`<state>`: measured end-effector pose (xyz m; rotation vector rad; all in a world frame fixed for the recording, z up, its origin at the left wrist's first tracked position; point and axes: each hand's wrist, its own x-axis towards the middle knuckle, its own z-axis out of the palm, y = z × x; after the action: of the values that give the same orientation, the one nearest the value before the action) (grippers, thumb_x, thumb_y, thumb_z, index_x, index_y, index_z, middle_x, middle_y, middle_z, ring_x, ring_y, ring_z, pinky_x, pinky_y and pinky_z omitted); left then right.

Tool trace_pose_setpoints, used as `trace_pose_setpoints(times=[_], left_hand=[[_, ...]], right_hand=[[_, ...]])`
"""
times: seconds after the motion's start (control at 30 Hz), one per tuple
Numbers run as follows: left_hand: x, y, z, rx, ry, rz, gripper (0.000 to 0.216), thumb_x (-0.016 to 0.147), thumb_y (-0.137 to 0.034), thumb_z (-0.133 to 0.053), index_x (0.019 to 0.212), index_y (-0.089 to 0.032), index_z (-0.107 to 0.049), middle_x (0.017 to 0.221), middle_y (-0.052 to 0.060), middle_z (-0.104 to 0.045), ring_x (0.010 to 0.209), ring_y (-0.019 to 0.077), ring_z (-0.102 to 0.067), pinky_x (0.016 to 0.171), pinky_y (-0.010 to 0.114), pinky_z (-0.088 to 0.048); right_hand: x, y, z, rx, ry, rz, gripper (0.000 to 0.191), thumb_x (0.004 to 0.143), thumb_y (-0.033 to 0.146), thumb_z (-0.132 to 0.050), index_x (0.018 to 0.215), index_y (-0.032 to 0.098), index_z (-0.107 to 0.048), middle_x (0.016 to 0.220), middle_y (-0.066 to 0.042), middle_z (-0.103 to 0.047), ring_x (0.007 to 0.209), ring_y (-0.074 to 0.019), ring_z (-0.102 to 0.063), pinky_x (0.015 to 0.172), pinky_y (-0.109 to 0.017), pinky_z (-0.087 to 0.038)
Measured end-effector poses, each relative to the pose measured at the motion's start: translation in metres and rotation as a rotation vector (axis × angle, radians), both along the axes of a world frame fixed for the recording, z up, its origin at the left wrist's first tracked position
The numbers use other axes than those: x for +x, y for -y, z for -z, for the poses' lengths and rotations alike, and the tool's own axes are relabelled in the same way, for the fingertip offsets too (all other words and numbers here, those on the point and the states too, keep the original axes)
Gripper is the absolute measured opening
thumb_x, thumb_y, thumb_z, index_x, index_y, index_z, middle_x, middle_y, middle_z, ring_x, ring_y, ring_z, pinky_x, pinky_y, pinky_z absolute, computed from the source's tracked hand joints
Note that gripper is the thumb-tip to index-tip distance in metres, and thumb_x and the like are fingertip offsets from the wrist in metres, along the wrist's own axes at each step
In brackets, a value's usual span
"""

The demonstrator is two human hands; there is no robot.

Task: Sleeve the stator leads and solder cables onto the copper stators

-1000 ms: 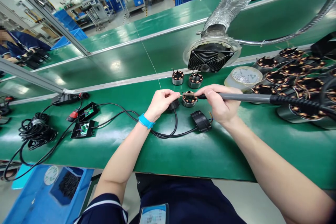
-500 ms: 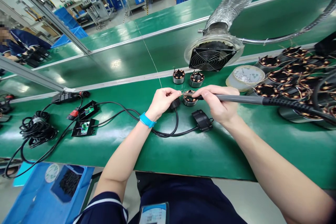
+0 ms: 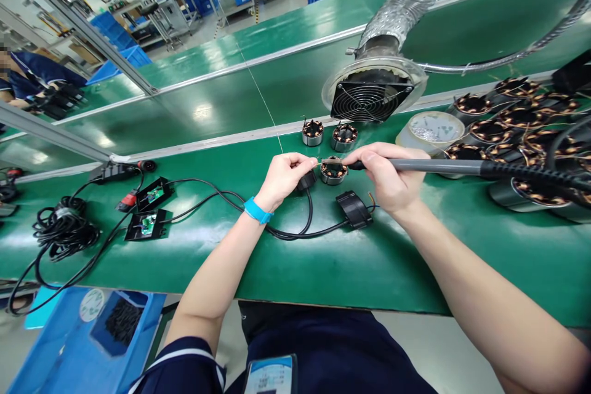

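Note:
My left hand (image 3: 284,177) is closed in a pinch on a thin solder wire, its end held over a small copper-wound motor stator (image 3: 333,170) on the green bench. My right hand (image 3: 386,172) grips a grey soldering iron (image 3: 434,165) like a pen, tip at the stator's top edge. The iron's black cable runs off to the right. A black cable (image 3: 286,231) loops beneath both hands, ending in a small black box (image 3: 353,209) below my right hand. A blue band sits on my left wrist.
Two more stators (image 3: 329,134) stand behind the hands before a fume fan (image 3: 372,95) with a silver duct. Several stators (image 3: 517,129) and a solder reel (image 3: 431,130) crowd the right. Open circuit boxes (image 3: 148,212) and coiled cable lie left. A seated person is at the far left.
Both hands have stayed on the stator with only slight shifts. The iron's tip sits a touch higher and its handle more level.

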<state>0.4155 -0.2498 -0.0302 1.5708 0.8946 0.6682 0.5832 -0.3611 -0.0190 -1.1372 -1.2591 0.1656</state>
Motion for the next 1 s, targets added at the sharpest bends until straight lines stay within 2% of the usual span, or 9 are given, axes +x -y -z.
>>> trace_pose_setpoints(times=[0.27, 0.6, 0.77, 1.0], left_hand=[[0.0013, 0.0003, 0.0005, 0.002, 0.008, -0.006, 0.033, 0.076, -0.047, -0.08, 0.078, -0.014, -0.077, 0.075, 0.005, -0.07, 0.07, 0.0138, -0.054, 0.065, 0.027, -0.038], [0.0006, 0.0008, -0.0011, 0.01, -0.006, -0.011, 0.036, 0.075, -0.05, -0.08, 0.075, -0.014, -0.076, 0.07, 0.003, -0.065, 0.066, 0.0121, -0.048, 0.061, 0.027, -0.034], [0.0002, 0.0007, -0.001, 0.007, -0.009, -0.006, 0.037, 0.075, -0.051, -0.08, 0.076, -0.014, -0.076, 0.071, 0.003, -0.066, 0.066, 0.0121, -0.048, 0.061, 0.027, -0.034], [0.0007, 0.0013, -0.0022, 0.003, -0.002, -0.012, 0.037, 0.075, -0.052, -0.08, 0.075, -0.014, -0.076, 0.07, 0.003, -0.065, 0.065, 0.0121, -0.047, 0.061, 0.027, -0.033]], right_hand=[[-0.0005, -0.0015, -0.0009, -0.019, 0.036, -0.052, 0.027, 0.093, 0.021, -0.056, 0.08, 0.028, -0.078, 0.076, -0.001, -0.075, 0.067, -0.0213, -0.071, 0.063, -0.036, -0.059], [-0.0007, 0.0005, -0.0052, -0.017, -0.009, 0.074, 0.027, 0.09, 0.026, -0.055, 0.074, 0.024, -0.078, 0.063, -0.002, -0.068, 0.055, -0.019, -0.063, 0.054, -0.034, -0.053], [-0.0002, 0.0003, -0.0042, -0.011, 0.004, 0.082, 0.028, 0.09, 0.028, -0.055, 0.074, 0.024, -0.078, 0.062, -0.002, -0.067, 0.054, -0.0184, -0.062, 0.055, -0.034, -0.053], [0.0007, 0.0013, -0.0015, -0.054, 0.011, 0.104, 0.029, 0.093, 0.033, -0.056, 0.077, 0.026, -0.079, 0.065, -0.003, -0.069, 0.06, -0.0222, -0.066, 0.059, -0.038, -0.057]])
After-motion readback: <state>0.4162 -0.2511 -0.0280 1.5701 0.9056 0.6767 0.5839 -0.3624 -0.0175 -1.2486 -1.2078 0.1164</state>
